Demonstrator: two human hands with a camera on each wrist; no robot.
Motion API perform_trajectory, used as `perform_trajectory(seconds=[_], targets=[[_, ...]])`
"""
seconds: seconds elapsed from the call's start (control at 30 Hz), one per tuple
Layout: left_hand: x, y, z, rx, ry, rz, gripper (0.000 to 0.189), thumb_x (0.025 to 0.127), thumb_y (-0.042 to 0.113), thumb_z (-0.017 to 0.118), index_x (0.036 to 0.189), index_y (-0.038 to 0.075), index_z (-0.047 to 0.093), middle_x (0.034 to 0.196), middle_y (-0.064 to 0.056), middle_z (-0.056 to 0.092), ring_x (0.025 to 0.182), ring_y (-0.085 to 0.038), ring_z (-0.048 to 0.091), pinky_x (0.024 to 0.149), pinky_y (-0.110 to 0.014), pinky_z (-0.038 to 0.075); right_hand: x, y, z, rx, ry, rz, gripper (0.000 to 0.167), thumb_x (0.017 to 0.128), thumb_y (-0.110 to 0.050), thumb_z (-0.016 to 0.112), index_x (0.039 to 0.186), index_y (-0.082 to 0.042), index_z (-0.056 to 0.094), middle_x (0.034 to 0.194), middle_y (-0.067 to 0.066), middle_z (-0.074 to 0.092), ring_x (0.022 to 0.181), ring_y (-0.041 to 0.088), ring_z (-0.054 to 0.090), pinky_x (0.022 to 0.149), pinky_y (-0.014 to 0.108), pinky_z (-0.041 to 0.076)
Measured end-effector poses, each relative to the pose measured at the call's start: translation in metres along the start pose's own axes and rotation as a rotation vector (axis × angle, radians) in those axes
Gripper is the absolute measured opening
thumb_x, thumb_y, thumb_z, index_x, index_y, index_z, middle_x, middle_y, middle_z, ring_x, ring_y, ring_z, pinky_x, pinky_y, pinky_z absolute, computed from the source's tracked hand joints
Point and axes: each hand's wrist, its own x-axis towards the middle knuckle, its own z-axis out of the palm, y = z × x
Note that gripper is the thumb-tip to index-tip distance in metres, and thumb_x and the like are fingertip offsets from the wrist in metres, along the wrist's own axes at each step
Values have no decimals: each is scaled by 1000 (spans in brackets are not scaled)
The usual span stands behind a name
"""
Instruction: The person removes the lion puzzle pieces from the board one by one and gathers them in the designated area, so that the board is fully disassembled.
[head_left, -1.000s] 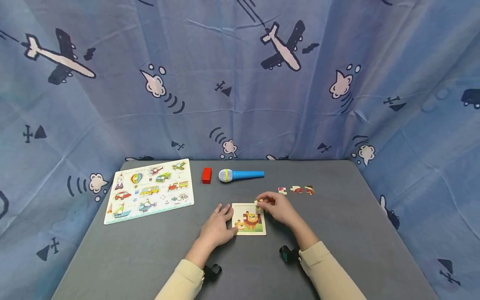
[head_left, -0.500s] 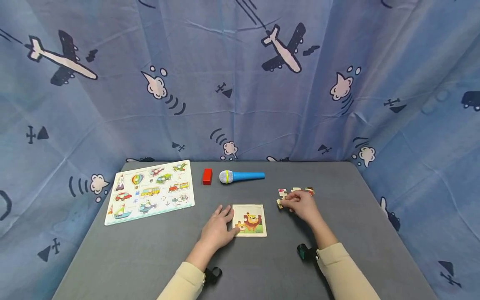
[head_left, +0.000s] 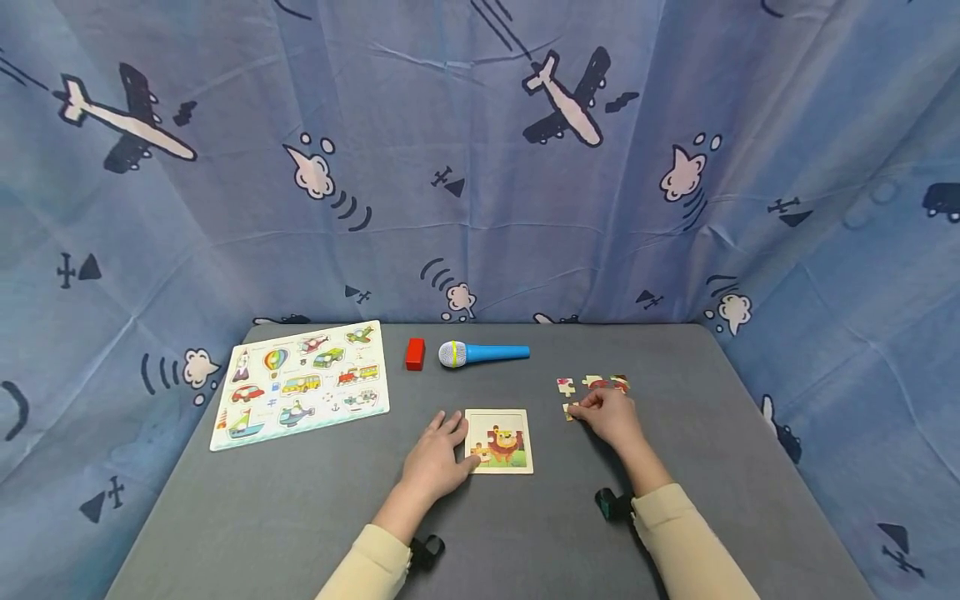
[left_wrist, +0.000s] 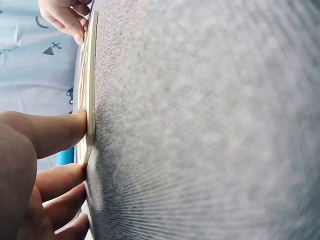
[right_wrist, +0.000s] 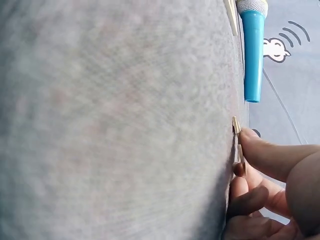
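Note:
A square wooden puzzle board (head_left: pixel 495 418), partly filled with a lion picture, lies flat on the grey table. My left hand (head_left: pixel 433 458) rests at its left side, the thumb on the board's lower-left edge and the other fingers spread along the side. In the left wrist view, the thumb (left_wrist: pixel 60 131) touches the board's rim. To the right of the board, my right hand (head_left: pixel 609 414) pinches a small jigsaw piece (head_left: pixel 569 412) at the tabletop. The right wrist view shows the thumb against that piece (right_wrist: pixel 236 125); the fingers partly hide its grip.
Several loose jigsaw pieces (head_left: pixel 566 386) lie just beyond my right hand. A toy microphone (head_left: pixel 495 352) and a red block (head_left: pixel 415 354) are at the back. A vehicle picture board (head_left: pixel 300 385) lies at the left. A blue patterned curtain (head_left: pixel 480 167) stands behind the table.
My right hand has moved right with a jigsaw piece, from the board's upper-right corner to beside the loose pieces, then shifted it slightly towards me. My left hand has stayed at the board.

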Motion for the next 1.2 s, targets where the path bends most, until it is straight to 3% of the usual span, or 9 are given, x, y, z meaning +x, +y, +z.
perform_trajectory(seconds=[0.33,0.53,0.77,1.0,1.2], targets=[[0,-1,0,-3,-5,-3,66,89,35,76,145,8,56,156,-10,46,151,-35,32,113,-58,38,2,-4,1,-2,-18,3,33,85,-34,81,82,-7,62,71,3,59,69,20,53,61,30,41],[2,-2,1,7,-6,4,66,90,37,75,146,9,55,157,-10,46,151,-35,31,114,-57,39,-1,-12,-5,105,-33,-51,28,91,-31,75,94,-6,64,76,4,64,66,16,57,59,30,44],[0,-2,0,0,-11,-6,66,89,37,76,146,9,55,157,-10,46,151,-35,31,113,-58,39,-16,-45,-9,196,-90,-138,41,93,-33,74,117,0,66,98,11,72,76,17,69,64,31,54],[0,-3,3,9,-12,-4,67,89,37,76,146,9,55,157,-9,46,151,-35,31,113,-58,39,-33,-71,-1,244,-116,-199,35,92,-28,76,111,0,68,90,7,70,72,14,65,64,29,55],[1,-1,2,27,-11,-1,67,89,38,76,146,9,55,156,-10,46,150,-36,32,114,-57,39,-40,-80,14,230,-132,-214,31,90,-26,78,108,-2,69,88,3,71,69,11,63,59,26,51]])
